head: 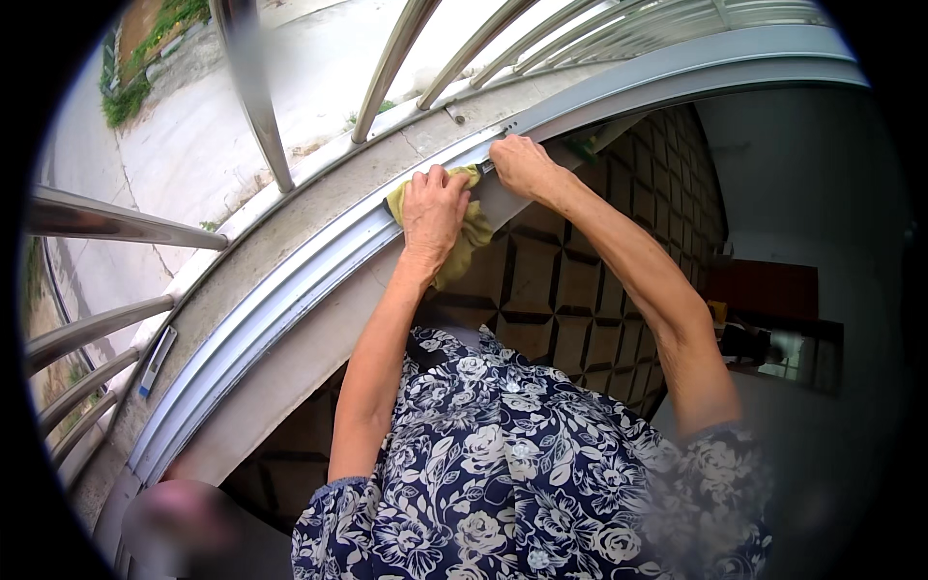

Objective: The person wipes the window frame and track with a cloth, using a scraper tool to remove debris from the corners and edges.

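Observation:
The white metal track of a sliding window (290, 290) curves across the view. On it lies a yellow-green cloth (473, 226), pressed down by my left hand (433, 210), with part of the cloth hanging over the inner sill. My right hand (520, 165) is closed just to the right, at the edge of the track. Its fingers are curled around a small dark-and-metal tool (486, 166), whose visible end meets the cloth; the rest is hidden in the fist, so its kind cannot be told.
Metal security bars (391, 69) stand beyond a concrete outer ledge (326, 185). A small white-and-blue strip (157, 362) rests on that ledge at left. The inner sill (290, 399) borders a tiled floor (540, 272). A blurred pink object (185, 515) is at lower left.

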`<state>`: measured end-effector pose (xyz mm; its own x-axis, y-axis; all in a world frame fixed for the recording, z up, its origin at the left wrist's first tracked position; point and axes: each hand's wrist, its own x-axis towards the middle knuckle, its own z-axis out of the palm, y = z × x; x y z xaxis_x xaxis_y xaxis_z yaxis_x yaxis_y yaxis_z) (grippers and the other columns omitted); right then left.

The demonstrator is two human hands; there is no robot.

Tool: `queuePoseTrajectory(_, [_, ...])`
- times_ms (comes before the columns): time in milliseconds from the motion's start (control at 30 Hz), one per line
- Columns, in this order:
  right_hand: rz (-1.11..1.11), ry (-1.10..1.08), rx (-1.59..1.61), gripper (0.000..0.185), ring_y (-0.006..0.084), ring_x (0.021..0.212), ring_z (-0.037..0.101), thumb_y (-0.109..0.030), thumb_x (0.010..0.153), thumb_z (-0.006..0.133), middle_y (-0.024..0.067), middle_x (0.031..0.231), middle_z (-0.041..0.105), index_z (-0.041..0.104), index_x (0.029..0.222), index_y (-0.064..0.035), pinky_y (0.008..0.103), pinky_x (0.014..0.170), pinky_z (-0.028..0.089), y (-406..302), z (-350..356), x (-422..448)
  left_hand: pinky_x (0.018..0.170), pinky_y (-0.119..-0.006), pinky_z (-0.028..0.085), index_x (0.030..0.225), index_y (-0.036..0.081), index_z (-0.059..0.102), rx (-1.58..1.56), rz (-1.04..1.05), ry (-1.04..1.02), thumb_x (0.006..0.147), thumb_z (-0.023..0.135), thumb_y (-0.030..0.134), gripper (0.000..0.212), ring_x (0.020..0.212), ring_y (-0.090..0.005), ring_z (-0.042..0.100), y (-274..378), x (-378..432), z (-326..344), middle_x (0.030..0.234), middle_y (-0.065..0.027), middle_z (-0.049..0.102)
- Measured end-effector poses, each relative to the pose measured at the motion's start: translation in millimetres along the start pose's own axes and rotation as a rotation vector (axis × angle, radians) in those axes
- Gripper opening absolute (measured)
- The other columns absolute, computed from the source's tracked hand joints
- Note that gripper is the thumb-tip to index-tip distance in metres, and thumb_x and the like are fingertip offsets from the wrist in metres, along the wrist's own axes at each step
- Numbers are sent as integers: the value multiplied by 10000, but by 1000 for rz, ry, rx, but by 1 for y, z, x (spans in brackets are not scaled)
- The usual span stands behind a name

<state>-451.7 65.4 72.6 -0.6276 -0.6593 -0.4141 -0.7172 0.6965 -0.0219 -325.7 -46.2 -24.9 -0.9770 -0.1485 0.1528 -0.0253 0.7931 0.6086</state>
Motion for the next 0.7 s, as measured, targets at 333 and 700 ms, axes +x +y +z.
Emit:
queuePoseTrajectory(333, [-4, 26, 123, 182, 487, 881, 648, -71, 874, 559, 310, 824, 649, 640, 798, 73, 532, 766, 535, 10, 19, 2, 801, -398, 438, 1048, 143, 690, -22, 18, 67, 818, 739, 177, 237, 892, -268, 523, 2, -3, -4, 966, -67, 549])
queuePoseTrajectory(700, [76, 13, 235, 176, 505, 921, 646, -41, 875, 522, 344, 930, 648, 628, 843, 96, 539, 779, 549, 0, 14, -8, 809, -425, 432, 1014, 85, 659, -20, 58, 131, 839, 713, 163, 199, 913, -307, 528, -16, -14, 13, 982, -110, 557])
